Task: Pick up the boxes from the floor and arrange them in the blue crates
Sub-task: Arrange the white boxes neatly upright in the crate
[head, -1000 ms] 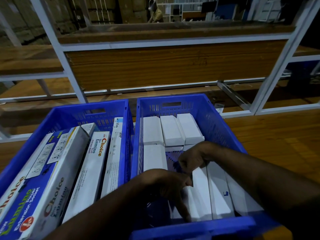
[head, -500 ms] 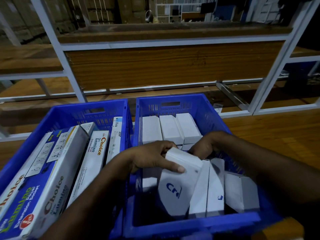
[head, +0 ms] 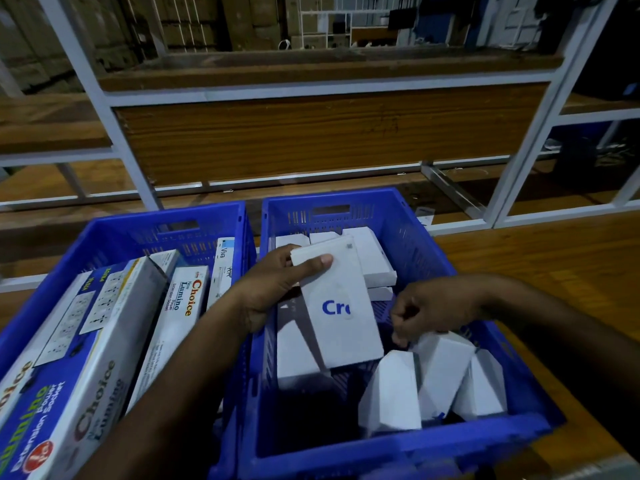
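The room beyond is dim: a white metal rack [head: 114, 109] with wooden shelves [head: 329, 140] fills the background, and stacked goods behind it are too dark to identify. The floor [head: 554, 265] is polished wood. Two blue crates sit side by side, their near edges cut off by the frame. The left crate [head: 114, 230] holds long extension socket boxes [head: 114, 341] printed "Choice Lumino", at least four showing, the nearest cropped. The right crate [head: 408, 230] holds small white boxes: three lie flat at the far end [head: 370, 258], partly hidden, and three lean loosely at the near right [head: 443, 372]. The left hand [head: 273, 289] grips one white box [head: 339, 306] above this crate, thumb across its top, blue letters "Cr" visible and the rest cut off. The right hand [head: 429, 310] hovers with curled fingers over the leaning boxes; whether it pinches anything cannot be made out.
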### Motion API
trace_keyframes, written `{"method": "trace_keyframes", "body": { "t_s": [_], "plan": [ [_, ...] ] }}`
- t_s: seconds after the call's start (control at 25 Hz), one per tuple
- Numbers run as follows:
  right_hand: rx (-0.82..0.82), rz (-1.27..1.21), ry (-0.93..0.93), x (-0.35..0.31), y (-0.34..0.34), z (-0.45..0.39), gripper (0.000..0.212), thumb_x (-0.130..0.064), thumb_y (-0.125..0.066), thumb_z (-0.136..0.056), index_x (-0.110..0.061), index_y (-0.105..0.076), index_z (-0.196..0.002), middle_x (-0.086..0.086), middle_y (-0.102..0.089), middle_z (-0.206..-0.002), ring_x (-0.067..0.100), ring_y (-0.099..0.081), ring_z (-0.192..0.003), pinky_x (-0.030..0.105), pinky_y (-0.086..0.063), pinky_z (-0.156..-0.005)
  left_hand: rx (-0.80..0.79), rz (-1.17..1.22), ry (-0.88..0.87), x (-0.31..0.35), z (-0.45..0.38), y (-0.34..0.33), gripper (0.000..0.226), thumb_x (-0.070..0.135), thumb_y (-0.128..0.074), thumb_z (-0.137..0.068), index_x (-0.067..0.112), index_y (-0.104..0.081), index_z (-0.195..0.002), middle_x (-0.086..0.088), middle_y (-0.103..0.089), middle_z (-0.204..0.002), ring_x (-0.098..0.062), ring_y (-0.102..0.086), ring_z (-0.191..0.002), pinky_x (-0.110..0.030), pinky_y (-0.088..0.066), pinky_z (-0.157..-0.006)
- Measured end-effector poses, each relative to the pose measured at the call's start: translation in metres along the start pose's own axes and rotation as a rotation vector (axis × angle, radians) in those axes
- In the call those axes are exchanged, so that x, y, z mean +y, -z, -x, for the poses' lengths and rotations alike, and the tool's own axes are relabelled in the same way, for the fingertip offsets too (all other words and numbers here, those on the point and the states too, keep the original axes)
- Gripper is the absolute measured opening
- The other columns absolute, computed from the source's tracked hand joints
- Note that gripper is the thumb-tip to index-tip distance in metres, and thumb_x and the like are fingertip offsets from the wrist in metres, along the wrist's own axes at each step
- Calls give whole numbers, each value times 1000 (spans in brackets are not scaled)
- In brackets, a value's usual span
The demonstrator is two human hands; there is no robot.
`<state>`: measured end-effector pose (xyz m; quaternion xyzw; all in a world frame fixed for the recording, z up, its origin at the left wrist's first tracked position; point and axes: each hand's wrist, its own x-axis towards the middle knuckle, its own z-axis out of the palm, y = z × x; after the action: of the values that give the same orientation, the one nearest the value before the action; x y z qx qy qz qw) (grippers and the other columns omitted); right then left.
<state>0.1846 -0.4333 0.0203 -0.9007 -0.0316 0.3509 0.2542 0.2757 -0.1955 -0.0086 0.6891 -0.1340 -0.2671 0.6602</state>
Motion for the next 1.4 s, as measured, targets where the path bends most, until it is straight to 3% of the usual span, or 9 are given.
{"method": "trace_keyframes", "body": {
  "t_s": [0.16, 0.24, 0.32, 0.64, 0.76, 0.96, 1.12, 1.32, 1.4],
  "plan": [
    [157, 91, 20, -13, -9, 30, 24, -37, -67, -91, -13, -67, -90, -3, -64, -70, 3, -53, -58, 16, -43, -52, 183, 40, -64, -6, -8, -22, 64, 46, -85, -63, 15, -66, -116, -4, -78, -107, -20, -75, -96, -31, -61, -79],
    [137, 25, -2, -15, -21, 38, 25, -39, -67, -90, -14, -66, -91, 7, -71, -82, 8, -58, -60, 31, -51, -59, 236, 75, -82, -11, -12, -30, 62, 43, -88, -64, 12, -67, -113, -5, -78, -105, -20, -75, -95, -32, -62, -80],
    [77, 21, -33, -11, -36, 38, 23, -35, -66, -91, -12, -65, -96, 13, -72, -94, 12, -62, -59, 40, -54, -60, 275, 90, -98, -15, -12, -38, 48, 31, -87, -75, 8, -65, -111, -3, -77, -100, -10, -76, -84, -20, -58, -65],
    [21, -216, -43, 7, -38, 32, 17, -23, -57, -96, -12, -69, -100, -2, -70, -82, 6, -56, -50, 29, -39, -53, 249, 46, -104, -31, -13, -51, 37, 23, -80, -85, 5, -60, -110, 3, -67, -87, 9, -62, -56, -8, -44, -49],
    [126, -336, -23, 9, -16, 41, 18, -16, -53, -98, -7, -69, -100, 0, -67, -75, 7, -55, -53, 23, -37, -48, 283, 43, -117, -32, -14, -47, 32, 31, -76, -88, 8, -62, -107, 5, -69, -85, 10, -62, -55, -8, -43, -48],
    [496, -437, -41, 6, 4, 10, 31, -34, -70, -87, -14, -60, -109, 1, -67, -97, 14, -65, -80, 27, -52, -70, 260, 49, -63, -33, -21, -46, 49, 54, -75, -83, 15, -70, -113, 0, -78, -102, -11, -74, -86, -18, -54, -62],
    [397, -554, -8, -4, 8, -28, 54, -37, -80, -78, -17, -57, -122, -3, -68, -116, 17, -66, -104, 34, -56, -89, 240, 178, 39, -21, -22, -51, 75, 68, -74, -71, 15, -68, -123, -6, -77, -111, -28, -74, -103, -50, -57, -96],
    [452, -507, 245, -11, -1, -43, 55, -12, -80, -79, -22, -56, -127, -8, -69, -115, 7, -65, -104, 17, -55, -72, 211, 569, 198, -20, -30, -43, 99, 92, -23, -77, 17, -72, -121, -21, -72, -119, -41, -69, -110, -60, -48, -101],
    [596, -463, 364, -6, -10, -48, 62, -4, -79, -77, -25, -50, -128, -7, -65, -116, 9, -62, -109, 25, -58, -80, 224, 476, 272, -23, -30, -38, 95, 90, -24, -81, 14, -73, -108, -30, -68, -117, -41, -70, -106, -56, -46, -104]
  ]
}}
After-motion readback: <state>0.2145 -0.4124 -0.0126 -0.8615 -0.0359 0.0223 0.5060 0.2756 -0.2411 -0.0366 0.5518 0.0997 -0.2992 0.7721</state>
